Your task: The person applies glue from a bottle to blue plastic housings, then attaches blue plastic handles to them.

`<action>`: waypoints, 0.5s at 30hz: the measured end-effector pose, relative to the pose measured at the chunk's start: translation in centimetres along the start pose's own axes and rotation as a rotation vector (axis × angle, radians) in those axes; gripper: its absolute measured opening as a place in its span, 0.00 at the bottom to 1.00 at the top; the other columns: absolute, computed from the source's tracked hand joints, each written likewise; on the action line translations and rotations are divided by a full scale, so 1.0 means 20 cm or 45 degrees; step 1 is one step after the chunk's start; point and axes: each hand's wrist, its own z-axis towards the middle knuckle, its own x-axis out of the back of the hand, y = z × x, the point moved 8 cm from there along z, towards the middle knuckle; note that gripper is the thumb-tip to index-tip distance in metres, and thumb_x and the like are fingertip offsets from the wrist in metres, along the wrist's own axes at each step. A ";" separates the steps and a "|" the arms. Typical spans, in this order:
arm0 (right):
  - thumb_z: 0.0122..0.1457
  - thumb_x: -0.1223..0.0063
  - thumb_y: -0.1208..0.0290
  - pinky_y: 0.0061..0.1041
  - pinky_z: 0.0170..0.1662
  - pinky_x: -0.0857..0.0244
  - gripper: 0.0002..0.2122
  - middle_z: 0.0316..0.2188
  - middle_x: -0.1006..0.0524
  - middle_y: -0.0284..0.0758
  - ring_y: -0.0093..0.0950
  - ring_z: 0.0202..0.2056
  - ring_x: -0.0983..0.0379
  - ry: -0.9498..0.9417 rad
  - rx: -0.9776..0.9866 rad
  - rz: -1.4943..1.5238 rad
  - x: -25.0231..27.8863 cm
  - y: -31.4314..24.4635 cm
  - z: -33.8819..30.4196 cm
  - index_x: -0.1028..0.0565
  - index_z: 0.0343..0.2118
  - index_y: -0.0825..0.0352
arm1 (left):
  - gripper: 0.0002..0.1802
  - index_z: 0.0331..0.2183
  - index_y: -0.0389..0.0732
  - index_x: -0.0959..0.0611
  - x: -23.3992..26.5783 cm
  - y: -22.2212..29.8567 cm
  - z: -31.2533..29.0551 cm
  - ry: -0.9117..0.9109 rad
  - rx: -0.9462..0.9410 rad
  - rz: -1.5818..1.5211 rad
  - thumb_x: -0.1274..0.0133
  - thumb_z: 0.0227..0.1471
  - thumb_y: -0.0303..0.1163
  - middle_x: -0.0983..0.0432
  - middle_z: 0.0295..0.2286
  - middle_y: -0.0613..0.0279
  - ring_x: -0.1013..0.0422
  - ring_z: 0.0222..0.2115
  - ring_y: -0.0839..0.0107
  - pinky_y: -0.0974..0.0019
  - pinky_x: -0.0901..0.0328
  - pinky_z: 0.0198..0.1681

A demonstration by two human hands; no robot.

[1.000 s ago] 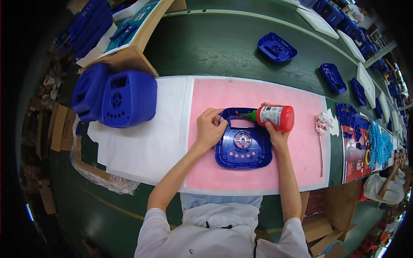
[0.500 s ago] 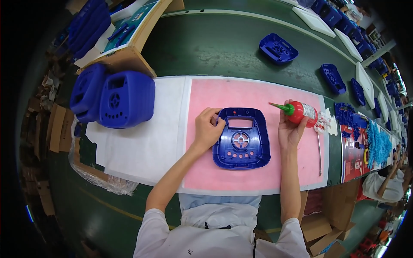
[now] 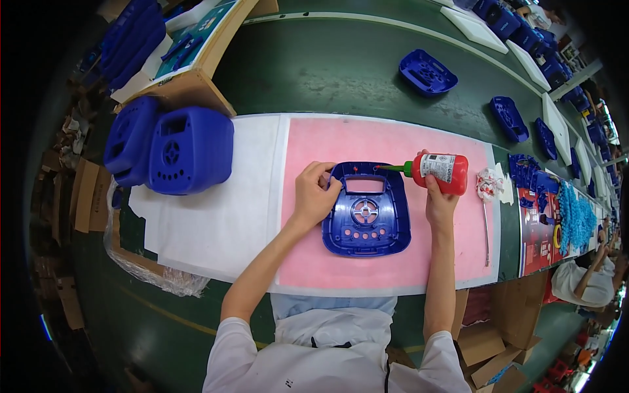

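Observation:
A blue plastic housing shell [image 3: 335,229], hollow side up, lies on the pink sheet [image 3: 314,272]. It has a slot near its far edge, a round grille in the middle and a row of small holes. My left hand [image 3: 316,195] grips its left wall near the far corner, fingers closed over the rim. In my right hand [image 3: 441,204] is a red squeeze bottle [image 3: 452,173] with a green nozzle, tilted to the left. The nozzle tip is over the shell's far right corner; I cannot tell whether it touches. A small red spot shows at the far left corner.
Blue plastic housings [image 3: 193,150] stand on the white sheet to the left. More blue shells [image 3: 427,73] lie on the green surface ahead. A crumpled stained tissue [image 3: 489,185] and a thin metal rod [image 3: 487,236] are at the right, beside a pile of light-blue pieces [image 3: 576,216].
The red bottle has tipped over and its nozzle has swung left and down, to the shell's far right corner. My left hand keeps its hold on the shell.

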 end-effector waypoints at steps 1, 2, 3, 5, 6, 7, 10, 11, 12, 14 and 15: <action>0.54 0.40 0.82 0.35 0.56 0.33 0.23 0.50 0.26 0.45 0.36 0.53 0.29 -0.010 0.000 -0.016 -0.01 -0.01 0.00 0.35 0.52 0.67 | 0.12 0.33 0.33 0.18 0.00 0.00 0.00 0.000 0.002 0.000 0.45 0.41 0.21 0.28 0.23 0.59 0.37 0.17 0.75 0.70 0.40 0.22; 0.54 0.40 0.82 0.35 0.56 0.33 0.23 0.50 0.26 0.45 0.36 0.53 0.29 -0.010 -0.002 -0.017 -0.02 -0.01 0.00 0.35 0.52 0.67 | 0.12 0.33 0.33 0.18 0.00 0.00 0.00 0.000 -0.002 -0.002 0.45 0.41 0.21 0.28 0.23 0.59 0.37 0.17 0.75 0.70 0.40 0.22; 0.54 0.40 0.82 0.34 0.55 0.32 0.23 0.50 0.26 0.45 0.36 0.53 0.29 -0.006 -0.010 0.017 -0.03 -0.01 0.00 0.35 0.52 0.67 | 0.12 0.33 0.33 0.18 0.00 0.01 0.00 0.000 -0.006 -0.004 0.45 0.41 0.21 0.28 0.23 0.59 0.37 0.17 0.75 0.70 0.40 0.22; 0.53 0.40 0.82 0.34 0.55 0.32 0.23 0.50 0.26 0.45 0.36 0.53 0.29 -0.001 -0.022 0.050 -0.02 0.00 0.00 0.34 0.52 0.67 | 0.12 0.33 0.33 0.18 0.00 0.00 0.00 -0.002 -0.002 -0.010 0.45 0.41 0.21 0.28 0.23 0.59 0.37 0.17 0.75 0.70 0.40 0.22; 0.53 0.40 0.83 0.34 0.55 0.32 0.23 0.50 0.26 0.45 0.36 0.53 0.29 -0.010 -0.022 -0.001 -0.02 0.00 0.00 0.35 0.52 0.67 | 0.12 0.33 0.33 0.18 0.00 0.00 0.00 -0.005 -0.002 -0.015 0.45 0.41 0.21 0.28 0.23 0.59 0.37 0.17 0.75 0.70 0.40 0.22; 0.53 0.41 0.83 0.34 0.55 0.32 0.24 0.50 0.26 0.45 0.37 0.53 0.29 -0.019 -0.022 -0.052 -0.03 0.00 0.00 0.35 0.52 0.67 | 0.12 0.33 0.33 0.18 0.00 -0.01 0.01 -0.007 0.000 -0.016 0.45 0.41 0.21 0.28 0.23 0.59 0.37 0.17 0.75 0.70 0.40 0.22; 0.53 0.41 0.85 0.35 0.55 0.32 0.25 0.50 0.26 0.46 0.37 0.53 0.29 -0.019 -0.034 -0.029 -0.04 0.01 0.00 0.36 0.53 0.67 | 0.12 0.33 0.33 0.18 0.01 -0.01 0.01 0.006 -0.020 -0.009 0.45 0.41 0.21 0.28 0.23 0.59 0.37 0.18 0.76 0.70 0.40 0.22; 0.53 0.41 0.85 0.35 0.55 0.32 0.25 0.50 0.26 0.46 0.37 0.53 0.29 -0.018 -0.035 -0.032 -0.05 0.00 0.00 0.36 0.53 0.67 | 0.12 0.33 0.32 0.18 0.01 -0.01 0.01 -0.001 -0.010 -0.016 0.45 0.41 0.21 0.28 0.23 0.59 0.37 0.18 0.76 0.70 0.40 0.22; 0.52 0.41 0.85 0.35 0.55 0.32 0.25 0.50 0.26 0.46 0.38 0.53 0.29 -0.040 -0.029 -0.062 -0.06 0.00 0.00 0.36 0.53 0.67 | 0.12 0.33 0.32 0.18 0.01 -0.01 0.01 -0.007 -0.001 -0.021 0.45 0.41 0.21 0.28 0.23 0.59 0.37 0.18 0.76 0.70 0.40 0.22; 0.52 0.41 0.86 0.35 0.55 0.32 0.25 0.50 0.26 0.47 0.38 0.53 0.30 -0.062 -0.023 -0.093 -0.07 -0.01 -0.01 0.36 0.53 0.67 | 0.12 0.33 0.32 0.18 0.01 -0.01 0.01 -0.010 0.007 -0.015 0.45 0.41 0.21 0.28 0.23 0.60 0.37 0.18 0.76 0.70 0.40 0.22; 0.51 0.41 0.86 0.36 0.55 0.32 0.25 0.50 0.26 0.47 0.38 0.54 0.30 -0.067 -0.017 -0.078 -0.07 -0.01 -0.01 0.36 0.52 0.67 | 0.12 0.33 0.32 0.18 0.01 -0.01 0.01 -0.012 0.014 -0.008 0.45 0.41 0.21 0.28 0.23 0.60 0.37 0.18 0.76 0.70 0.39 0.22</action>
